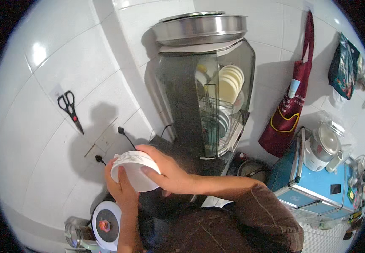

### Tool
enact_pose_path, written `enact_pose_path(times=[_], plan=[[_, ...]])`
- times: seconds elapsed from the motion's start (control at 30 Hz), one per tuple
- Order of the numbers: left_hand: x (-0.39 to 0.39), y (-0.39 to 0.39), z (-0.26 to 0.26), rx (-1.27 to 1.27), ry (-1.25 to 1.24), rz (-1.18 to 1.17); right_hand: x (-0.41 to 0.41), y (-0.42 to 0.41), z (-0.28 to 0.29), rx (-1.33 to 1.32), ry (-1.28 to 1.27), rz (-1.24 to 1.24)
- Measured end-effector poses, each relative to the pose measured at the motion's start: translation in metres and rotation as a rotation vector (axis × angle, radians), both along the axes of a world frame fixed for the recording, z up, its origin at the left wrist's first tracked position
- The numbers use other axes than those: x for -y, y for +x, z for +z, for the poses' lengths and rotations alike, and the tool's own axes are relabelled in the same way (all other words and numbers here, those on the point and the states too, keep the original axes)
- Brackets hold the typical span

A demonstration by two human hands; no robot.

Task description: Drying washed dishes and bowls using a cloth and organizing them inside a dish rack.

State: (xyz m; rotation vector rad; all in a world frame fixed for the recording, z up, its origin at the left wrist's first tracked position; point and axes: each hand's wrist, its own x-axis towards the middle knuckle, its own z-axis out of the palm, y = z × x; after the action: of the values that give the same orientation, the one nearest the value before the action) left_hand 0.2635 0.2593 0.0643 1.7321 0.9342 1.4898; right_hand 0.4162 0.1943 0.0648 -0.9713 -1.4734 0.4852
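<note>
A white bowl with a faint printed pattern on its outside is held up tilted, its inside facing me. My left hand grips its left side, thumb inside the rim. On the right side my right hand has hold of it, thumb over the rim and fingers behind. Beyond my hands stands a dish cabinet with dark see-through panels. Cream bowls stand in a row on its upper rack, and grey-rimmed dishes sit lower down.
A stainless steel basin rests on the cabinet. Scissors hang on the tiled wall, with two plugs below. A round white appliance is at lower left. To the right are a maroon apron and a blue cabinet bearing an electric pot.
</note>
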Motion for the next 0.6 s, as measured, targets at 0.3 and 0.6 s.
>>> enact_pose_path(times=[0.3, 0.6], plan=[[0.008, 0.019, 0.008, 0.324, -0.135, -0.406, 0.054, 0.098, -0.008, -0.34, 0.296, -0.705], [-0.006, 0.019, 0.024, 0.434, -0.259, -0.298, 0.07, 0.29, 0.032, 0.517, 0.412, -1.383]])
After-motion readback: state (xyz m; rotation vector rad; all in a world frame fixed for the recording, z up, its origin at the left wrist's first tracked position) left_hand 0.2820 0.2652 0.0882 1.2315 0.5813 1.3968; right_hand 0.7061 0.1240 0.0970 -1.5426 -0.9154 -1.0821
